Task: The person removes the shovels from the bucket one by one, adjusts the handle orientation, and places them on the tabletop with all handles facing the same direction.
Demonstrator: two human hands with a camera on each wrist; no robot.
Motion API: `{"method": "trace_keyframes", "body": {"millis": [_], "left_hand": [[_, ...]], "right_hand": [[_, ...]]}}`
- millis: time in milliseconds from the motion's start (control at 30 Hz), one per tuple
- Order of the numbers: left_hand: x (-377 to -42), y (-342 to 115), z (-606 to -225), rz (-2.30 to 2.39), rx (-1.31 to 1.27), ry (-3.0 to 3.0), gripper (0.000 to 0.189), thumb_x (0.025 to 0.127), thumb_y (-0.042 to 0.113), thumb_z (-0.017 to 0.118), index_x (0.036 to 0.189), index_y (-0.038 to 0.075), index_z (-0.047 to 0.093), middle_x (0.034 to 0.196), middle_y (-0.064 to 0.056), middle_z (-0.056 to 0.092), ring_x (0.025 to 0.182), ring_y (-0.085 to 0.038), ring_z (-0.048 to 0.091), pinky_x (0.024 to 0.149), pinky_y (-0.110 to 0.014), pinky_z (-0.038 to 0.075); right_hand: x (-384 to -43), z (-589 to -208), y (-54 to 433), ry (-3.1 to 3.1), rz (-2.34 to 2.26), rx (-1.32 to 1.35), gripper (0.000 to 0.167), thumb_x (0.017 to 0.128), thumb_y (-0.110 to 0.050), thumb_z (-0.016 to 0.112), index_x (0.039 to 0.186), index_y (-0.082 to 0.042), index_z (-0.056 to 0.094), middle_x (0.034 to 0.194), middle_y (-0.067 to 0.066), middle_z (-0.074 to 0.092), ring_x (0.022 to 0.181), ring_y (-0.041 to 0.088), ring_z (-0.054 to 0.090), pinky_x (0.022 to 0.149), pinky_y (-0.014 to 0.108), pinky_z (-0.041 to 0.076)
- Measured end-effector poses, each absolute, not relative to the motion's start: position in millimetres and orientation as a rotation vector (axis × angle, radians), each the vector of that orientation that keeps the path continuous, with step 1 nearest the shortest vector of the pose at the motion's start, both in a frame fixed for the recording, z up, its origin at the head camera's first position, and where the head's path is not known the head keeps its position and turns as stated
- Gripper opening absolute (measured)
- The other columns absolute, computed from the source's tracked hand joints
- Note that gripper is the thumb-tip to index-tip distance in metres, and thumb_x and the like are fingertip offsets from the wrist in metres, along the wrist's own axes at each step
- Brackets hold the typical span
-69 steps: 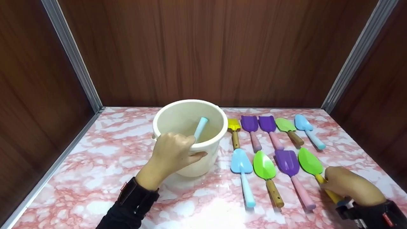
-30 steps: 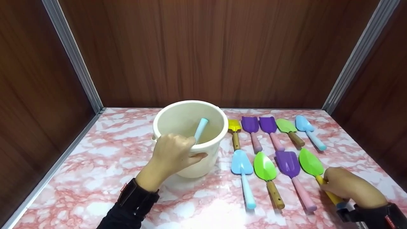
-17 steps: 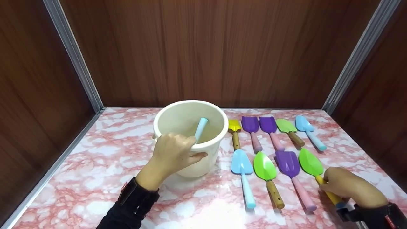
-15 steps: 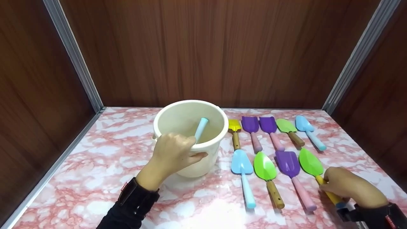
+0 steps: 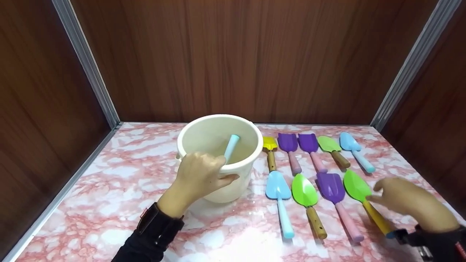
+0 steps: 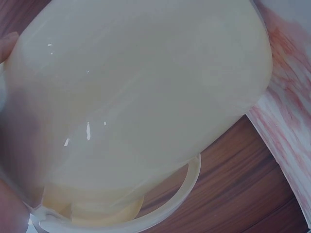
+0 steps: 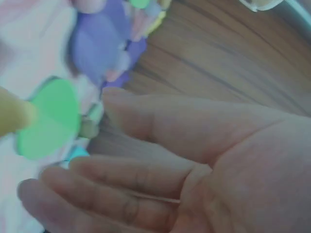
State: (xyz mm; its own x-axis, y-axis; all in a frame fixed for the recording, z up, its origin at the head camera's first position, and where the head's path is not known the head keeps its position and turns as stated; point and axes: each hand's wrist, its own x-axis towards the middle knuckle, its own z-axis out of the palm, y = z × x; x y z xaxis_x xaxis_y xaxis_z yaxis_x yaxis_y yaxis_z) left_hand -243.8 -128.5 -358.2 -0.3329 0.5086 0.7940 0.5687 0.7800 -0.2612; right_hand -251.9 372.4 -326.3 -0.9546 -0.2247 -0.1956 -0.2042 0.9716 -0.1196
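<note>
My left hand [image 5: 198, 174] grips the near rim of a cream plastic bucket [image 5: 233, 185], fingers over the inside and thumb outside. A light blue handle [image 5: 231, 147] leans inside the bucket; its lower end is hidden. In the left wrist view the bucket wall [image 6: 146, 97] fills most of the picture. My right hand [image 5: 407, 200] is just above and right of a green garden trowel [image 5: 356, 185] with a yellow handle, which lies on the table. The right wrist view shows the right hand [image 7: 243, 165] with fingers extended, thumb apart, holding nothing; the trowel's green blade [image 7: 53, 119] is beyond.
Front-row trowels beside it are light blue [image 5: 278, 185], green with a wooden handle [image 5: 305, 191] and purple [image 5: 330, 187]. Behind lie a yellow shovel [image 5: 269, 143], two purple ones, a pale green trowel [image 5: 328, 143] and a light blue one [image 5: 350, 141]. Wood-grain panels [image 5: 225, 62] enclose the table.
My right hand has let go of the green trowel's yellow handle and moved up and slightly right, its fingers spread. The trowel stays in place. My left hand still holds the bucket rim.
</note>
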Motion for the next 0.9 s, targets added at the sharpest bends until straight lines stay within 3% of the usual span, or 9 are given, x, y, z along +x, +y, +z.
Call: {"method": "trace_keyframes", "body": {"millis": [100, 233, 400, 567, 733, 900], "left_hand": [[-244.1, -127.3, -358.8, -0.077, -0.806, -1.996, 0.058, 0.073, 0.055, 0.093, 0.064, 0.016, 0.052, 0.053, 0.006, 0.038, 0.046, -0.013, 0.031, 0.043, -0.031, 0.028], [-245.4, -126.8, -361.0, -0.067, -0.806, -1.982, 0.058, 0.073, 0.055, 0.094, 0.064, 0.016, 0.052, 0.052, 0.005, 0.04, 0.045, -0.014, 0.033, 0.042, -0.032, 0.03], [-244.8, -127.3, -358.9, -0.075, -0.81, -1.975, 0.058, 0.073, 0.055, 0.094, 0.064, 0.016, 0.052, 0.052, 0.006, 0.04, 0.045, -0.013, 0.033, 0.042, -0.032, 0.03], [-244.7, -128.2, -358.9, -0.088, -0.804, -1.985, 0.058, 0.074, 0.055, 0.094, 0.064, 0.016, 0.052, 0.052, 0.006, 0.038, 0.046, -0.013, 0.031, 0.042, -0.031, 0.028], [-243.2, -127.2, -358.5, -0.081, -0.803, -1.988, 0.057, 0.074, 0.056, 0.093, 0.064, 0.016, 0.053, 0.052, 0.006, 0.04, 0.045, -0.012, 0.033, 0.042, -0.031, 0.029], [-243.7, -127.7, -357.9, -0.082, -0.808, -1.984, 0.056, 0.074, 0.056, 0.093, 0.065, 0.016, 0.054, 0.052, 0.005, 0.043, 0.045, -0.014, 0.036, 0.042, -0.032, 0.031]], "right_hand": [[-251.4, -306.9, 363.4, 3.011, -0.05, -0.393, 0.047, 0.098, -0.031, 0.074, 0.117, 0.011, 0.071, 0.115, 0.036, 0.07, 0.101, 0.054, 0.068, 0.079, 0.066, 0.054], [-251.2, -277.1, 340.3, 3.093, 0.039, -0.39, 0.043, 0.097, -0.033, 0.074, 0.119, 0.004, 0.073, 0.116, 0.031, 0.072, 0.097, 0.05, 0.07, 0.07, 0.063, 0.055], [-256.7, -244.2, 298.9, 3.186, 0.111, -0.47, 0.037, 0.096, -0.028, 0.076, 0.117, 0.003, 0.076, 0.111, 0.027, 0.074, 0.091, 0.044, 0.072, 0.067, 0.058, 0.058], [-274.3, -222.4, 257.8, 3.329, 0.161, -0.643, 0.022, 0.093, -0.019, 0.075, 0.104, 0.001, 0.077, 0.094, 0.021, 0.076, 0.076, 0.037, 0.07, 0.06, 0.055, 0.057], [-289.2, -214.9, 213.0, 3.477, 0.251, -0.938, 0.01, 0.092, -0.012, 0.072, 0.095, -0.003, 0.072, 0.081, 0.015, 0.069, 0.06, 0.033, 0.062, 0.053, 0.054, 0.054], [-302.1, -212.3, 164.9, 3.443, 0.456, -1.403, 0.008, 0.095, -0.012, 0.072, 0.092, -0.004, 0.07, 0.083, 0.014, 0.067, 0.066, 0.033, 0.066, 0.056, 0.051, 0.058]]}}
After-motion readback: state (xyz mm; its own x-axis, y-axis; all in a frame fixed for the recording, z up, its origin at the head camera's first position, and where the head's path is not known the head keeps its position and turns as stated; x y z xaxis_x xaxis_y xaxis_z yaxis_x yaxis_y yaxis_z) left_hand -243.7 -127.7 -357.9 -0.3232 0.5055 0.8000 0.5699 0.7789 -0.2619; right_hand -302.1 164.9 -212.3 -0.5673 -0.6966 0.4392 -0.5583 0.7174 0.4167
